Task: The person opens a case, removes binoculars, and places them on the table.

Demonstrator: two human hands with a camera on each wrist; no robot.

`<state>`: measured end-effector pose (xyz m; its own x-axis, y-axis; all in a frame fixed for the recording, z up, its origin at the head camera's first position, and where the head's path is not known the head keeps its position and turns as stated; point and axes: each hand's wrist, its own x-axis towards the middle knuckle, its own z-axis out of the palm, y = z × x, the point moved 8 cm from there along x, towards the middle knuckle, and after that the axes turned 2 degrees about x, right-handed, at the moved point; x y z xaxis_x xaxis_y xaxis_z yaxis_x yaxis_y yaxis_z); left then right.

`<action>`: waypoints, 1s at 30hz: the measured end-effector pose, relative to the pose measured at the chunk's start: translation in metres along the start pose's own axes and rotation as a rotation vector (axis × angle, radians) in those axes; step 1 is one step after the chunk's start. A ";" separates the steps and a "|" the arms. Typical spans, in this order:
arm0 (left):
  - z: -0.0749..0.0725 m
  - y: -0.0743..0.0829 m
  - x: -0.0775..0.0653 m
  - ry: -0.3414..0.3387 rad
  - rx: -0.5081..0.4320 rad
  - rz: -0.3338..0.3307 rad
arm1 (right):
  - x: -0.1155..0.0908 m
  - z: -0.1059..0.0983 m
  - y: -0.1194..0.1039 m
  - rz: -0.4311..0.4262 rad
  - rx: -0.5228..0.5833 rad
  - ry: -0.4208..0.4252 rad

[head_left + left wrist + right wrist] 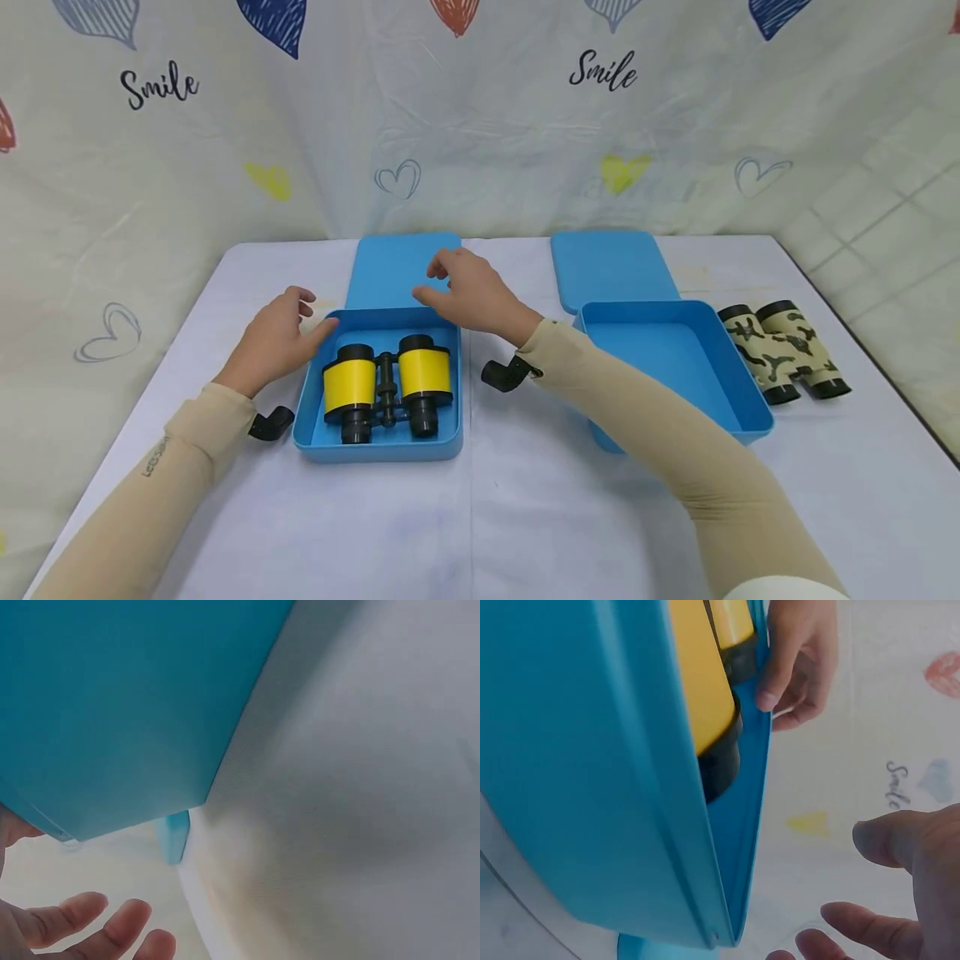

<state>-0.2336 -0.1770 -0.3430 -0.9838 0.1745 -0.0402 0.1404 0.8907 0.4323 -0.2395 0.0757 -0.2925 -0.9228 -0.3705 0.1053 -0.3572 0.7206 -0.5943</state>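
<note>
Yellow-and-black binoculars (386,387) lie in a light blue open box (375,452) on the left half of the table. My left hand (277,337) is at the box's back left corner, its thumb right at the rim and its fingers loosely bent outside. In the right wrist view that left hand (802,656) shows beside the rim too. My right hand (476,292) hovers near the back right corner, thumb and fingers spread apart with nothing between them. Behind the box lies a flat blue lid (393,271), partly overlapped by the right hand.
A second blue box (660,354) stands on the right, behind my right forearm, with its own lid (611,271) behind it. Camouflage binoculars (783,354) lie at that box's right side, near the table's right edge. A printed curtain (487,108) hangs behind the white-covered table (487,517).
</note>
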 end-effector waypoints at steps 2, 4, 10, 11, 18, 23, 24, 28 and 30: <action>-0.002 0.004 -0.005 0.029 0.022 0.018 | -0.006 0.001 -0.008 -0.026 -0.017 0.000; -0.005 0.006 -0.009 0.055 0.040 0.034 | -0.011 0.004 -0.015 -0.050 -0.031 -0.006; -0.008 0.013 -0.020 0.119 0.100 0.070 | -0.028 0.015 -0.030 -0.111 -0.081 -0.038; -0.008 0.014 -0.022 0.129 0.112 0.076 | -0.031 0.017 -0.032 -0.121 -0.091 -0.042; -0.007 0.021 -0.026 0.155 0.204 0.090 | -0.052 0.030 -0.045 -0.257 -0.142 -0.042; -0.004 0.026 -0.027 0.149 0.247 0.087 | -0.063 0.041 -0.051 -0.345 -0.178 -0.039; -0.003 0.026 -0.027 0.150 0.257 0.087 | -0.064 0.044 -0.051 -0.359 -0.187 -0.037; -0.001 0.027 -0.028 0.163 0.293 0.095 | -0.066 0.052 -0.053 -0.387 -0.230 -0.032; -0.001 0.027 -0.029 0.171 0.300 0.099 | -0.067 0.055 -0.053 -0.388 -0.255 -0.032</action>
<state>-0.2016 -0.1582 -0.3293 -0.9645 0.2163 0.1514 0.2377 0.9610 0.1416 -0.1510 0.0302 -0.3124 -0.7102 -0.6563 0.2547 -0.7033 0.6446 -0.2998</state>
